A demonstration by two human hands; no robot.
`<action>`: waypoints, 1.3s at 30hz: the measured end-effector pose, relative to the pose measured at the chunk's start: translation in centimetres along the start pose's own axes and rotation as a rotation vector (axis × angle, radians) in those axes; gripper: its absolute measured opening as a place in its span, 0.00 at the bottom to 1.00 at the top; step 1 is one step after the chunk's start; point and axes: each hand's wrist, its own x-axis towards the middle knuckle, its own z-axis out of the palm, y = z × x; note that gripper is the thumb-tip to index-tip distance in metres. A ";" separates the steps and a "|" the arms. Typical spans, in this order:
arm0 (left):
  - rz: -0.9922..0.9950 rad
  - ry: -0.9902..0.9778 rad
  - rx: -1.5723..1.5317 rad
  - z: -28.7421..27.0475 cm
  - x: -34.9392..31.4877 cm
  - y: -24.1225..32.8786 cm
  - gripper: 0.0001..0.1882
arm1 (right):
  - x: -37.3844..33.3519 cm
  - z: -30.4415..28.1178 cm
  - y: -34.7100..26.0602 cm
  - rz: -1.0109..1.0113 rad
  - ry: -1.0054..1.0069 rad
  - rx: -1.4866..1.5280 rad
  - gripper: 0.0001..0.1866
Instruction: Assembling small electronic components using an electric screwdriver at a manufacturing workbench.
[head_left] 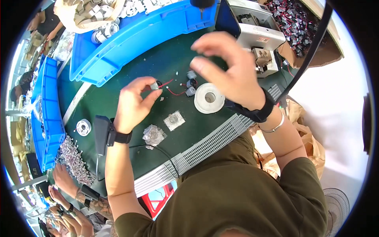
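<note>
My left hand (136,100) pinches a small grey-and-black motor (154,85) with red wire between thumb and fingertips, above the green table. My right hand (229,71) is raised over the table with thumb and fingers spread apart, slightly blurred, and nothing shows between them. Below it stands a white round spool-like part (200,103) with a hole in its middle. Beside that part lie a few more small motors (190,91), one trailing a red wire. Closer to me on the green table (118,87) are a whitish square pad (179,122) and a crumpled clear plastic piece (154,135).
A long blue bin (134,43) with white parts spans the back. At back right stand a grey machine (258,33) and a carton of wired motors (292,23). Left are a white ring part (83,127), a screw pile (73,156) and another blue bin (51,114); co-workers' hands show lower left.
</note>
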 end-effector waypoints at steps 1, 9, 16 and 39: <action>-0.056 0.012 -0.113 -0.4 0.4 0.6 0.13 | -0.3 -0.2 0.0 0.020 -0.176 -0.037 0.17; 0.360 0.177 0.063 1.2 1.5 5.6 0.18 | -0.6 1.2 -1.4 0.571 -0.313 0.657 0.18; 0.054 0.144 0.335 -7.7 10.5 2.8 0.08 | -0.5 -0.9 -1.0 0.623 -0.151 0.771 0.12; -0.030 -0.070 -0.561 -9.0 6.9 0.5 0.18 | -3.1 -2.7 -1.4 0.500 -0.136 0.628 0.11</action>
